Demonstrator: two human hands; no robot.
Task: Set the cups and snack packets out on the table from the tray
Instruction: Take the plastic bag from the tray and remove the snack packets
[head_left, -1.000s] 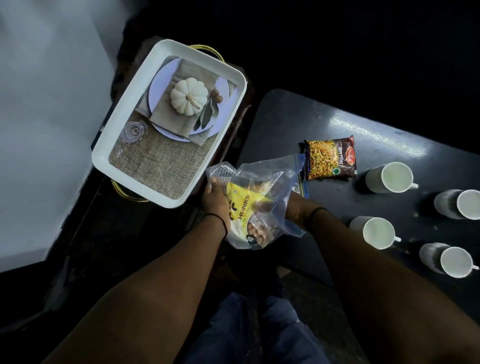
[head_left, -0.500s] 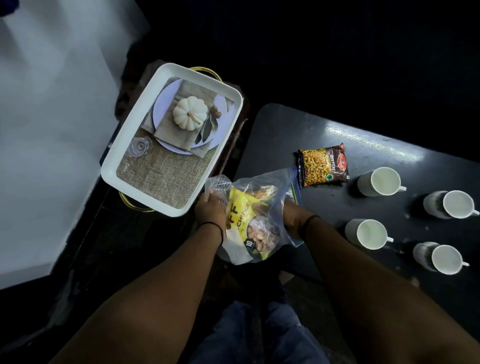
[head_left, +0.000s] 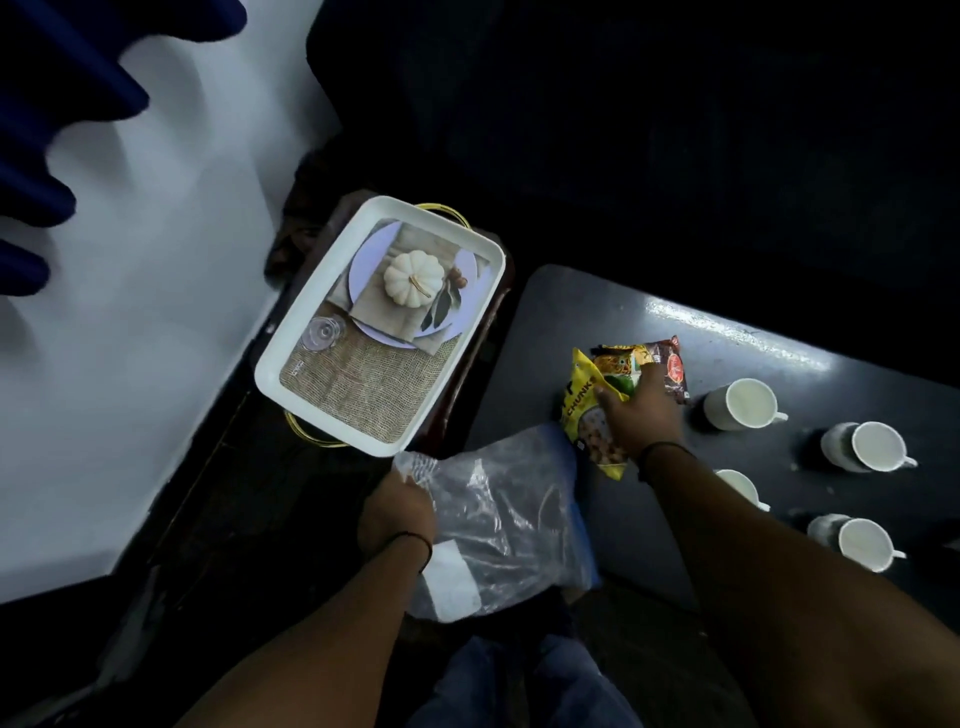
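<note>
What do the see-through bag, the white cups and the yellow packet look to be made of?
Bag: thin clear plastic film, crinkled and glinting. Cups: probably glazed ceramic, smooth plain white with small handles. Yellow packet: printed glossy plastic or foil wrap, creased under the right hand.

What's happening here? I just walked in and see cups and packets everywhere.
A person is laying out snacks. Their right hand holds a yellow snack packet over the dark table, beside a red packet lying there. Their left hand grips a clear plastic bag. Four white cups stand on the table. The white tray sits off to the left.
</note>
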